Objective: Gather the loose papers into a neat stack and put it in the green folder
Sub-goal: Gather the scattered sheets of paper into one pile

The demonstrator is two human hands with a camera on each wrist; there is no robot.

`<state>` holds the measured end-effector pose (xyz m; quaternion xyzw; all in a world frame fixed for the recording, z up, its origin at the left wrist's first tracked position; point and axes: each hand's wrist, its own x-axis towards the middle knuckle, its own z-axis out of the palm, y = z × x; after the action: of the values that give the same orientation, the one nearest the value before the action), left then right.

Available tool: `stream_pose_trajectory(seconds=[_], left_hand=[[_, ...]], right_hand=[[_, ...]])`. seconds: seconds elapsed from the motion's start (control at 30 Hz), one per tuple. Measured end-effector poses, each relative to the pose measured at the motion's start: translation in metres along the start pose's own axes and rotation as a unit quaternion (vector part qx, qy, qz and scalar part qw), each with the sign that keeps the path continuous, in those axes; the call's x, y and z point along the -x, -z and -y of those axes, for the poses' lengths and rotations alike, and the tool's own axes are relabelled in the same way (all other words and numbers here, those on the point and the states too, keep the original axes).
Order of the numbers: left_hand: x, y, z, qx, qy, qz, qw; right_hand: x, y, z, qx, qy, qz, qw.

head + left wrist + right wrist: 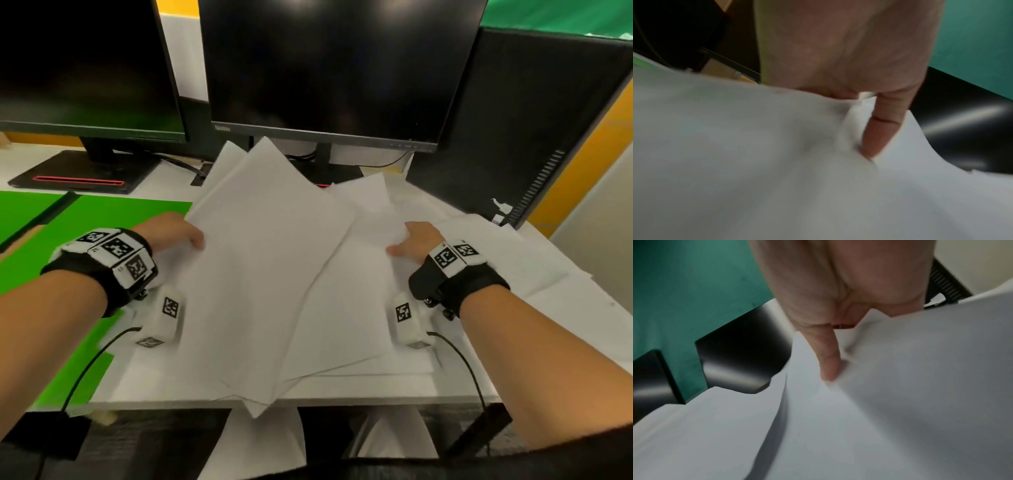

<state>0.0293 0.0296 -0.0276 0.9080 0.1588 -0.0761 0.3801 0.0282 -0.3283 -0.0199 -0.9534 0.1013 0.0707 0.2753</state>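
On the table (359, 394): papers (274, 274) are lying fanned, unaligned.
Left hand (171, 229): grip is pinching the papers' left edge.
Right hand (419, 240): grip is pinching their right edge.
Green folder (113, 216): is lying open, left of the papers.

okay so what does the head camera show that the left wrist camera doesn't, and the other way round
Only the head view shows the open green folder lying left of the papers, the right hand, and how fanned and uneven the papers are. Only the left wrist view shows the left hand's thumb pressing a dent into the top sheet, fingers hidden beneath. Both show the left hand gripping the papers' edge and the dark monitors behind.
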Motion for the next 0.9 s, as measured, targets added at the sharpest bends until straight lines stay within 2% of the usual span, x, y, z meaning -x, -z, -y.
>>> stream_pose_trajectory(seconds=[0.1,0.17,0.3,0.37,0.43,0.5,0.57,0.63,0.7,0.77,0.83,0.9], left_hand=[[0.008,-0.018,-0.012,0.012,-0.042,0.07,0.997],[0.012,-0.032,-0.02,0.002,-0.077,0.08,0.994],[0.018,-0.05,-0.038,0.005,-0.144,0.084,0.986],[0.017,-0.053,-0.043,0.007,-0.153,0.092,0.984],[0.015,-0.053,-0.046,0.027,-0.159,0.095,0.982],[0.013,-0.049,-0.044,0.088,-0.154,0.083,0.981],[0.011,-0.045,-0.036,0.189,-0.132,0.069,0.971],[0.011,-0.045,-0.031,0.269,-0.114,0.073,0.954],[0.012,-0.049,-0.03,0.299,-0.099,0.068,0.947],[0.012,-0.051,-0.03,0.306,-0.082,0.06,0.946],[0.011,-0.049,-0.029,0.304,-0.068,0.073,0.947],[0.008,-0.043,-0.027,0.298,-0.033,0.077,0.951]], right_hand=[[-0.004,-0.001,0.0,-0.099,0.024,-0.057,0.993],[0.0,-0.002,0.001,-0.133,0.048,-0.095,0.985],[0.012,0.003,0.003,-0.222,0.123,-0.103,0.962],[0.012,0.005,0.002,-0.273,0.121,-0.121,0.947],[0.007,0.01,-0.003,-0.256,0.108,-0.146,0.949],[0.002,0.015,-0.009,-0.218,0.088,-0.122,0.964],[-0.002,0.02,-0.021,-0.233,0.07,-0.058,0.968],[-0.003,0.02,-0.029,-0.315,0.05,-0.015,0.948],[-0.004,0.014,-0.034,-0.38,0.031,-0.036,0.924],[-0.006,0.013,-0.038,-0.39,0.006,-0.036,0.92],[-0.004,0.016,-0.043,-0.365,-0.008,0.06,0.929],[-0.002,0.016,-0.051,-0.349,-0.017,0.159,0.924]])
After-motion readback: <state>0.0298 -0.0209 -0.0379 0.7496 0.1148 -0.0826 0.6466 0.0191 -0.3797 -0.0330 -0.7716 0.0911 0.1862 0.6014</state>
